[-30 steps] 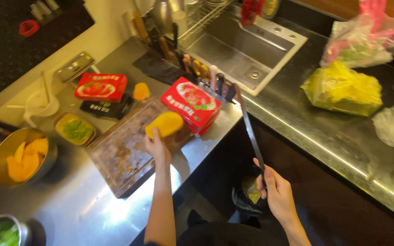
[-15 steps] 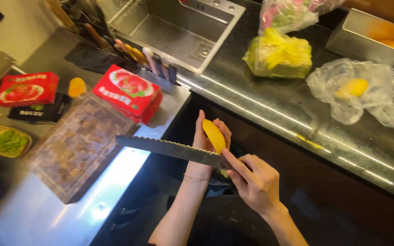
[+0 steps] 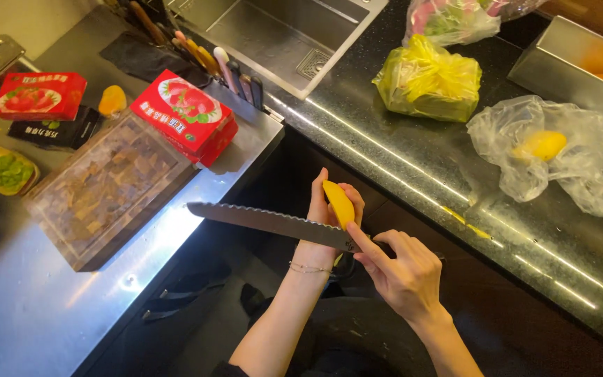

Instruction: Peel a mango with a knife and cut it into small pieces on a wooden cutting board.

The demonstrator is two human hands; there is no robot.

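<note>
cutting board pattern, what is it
Brown checkered wood blocks on the cutting board, seen from the head view.

yellow mango piece (image 3: 338, 204), red boxes (image 3: 188, 115)

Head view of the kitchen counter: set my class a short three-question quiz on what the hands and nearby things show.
1. True or false: the left hand holds a yellow fruit piece.
2. What does the right hand grip? A spoon, B serrated knife, C bag.
3. Which red box position is right: on the wooden cutting board corner, or in the sink?

Key: 1 true; 2 B; 3 board corner.
</note>
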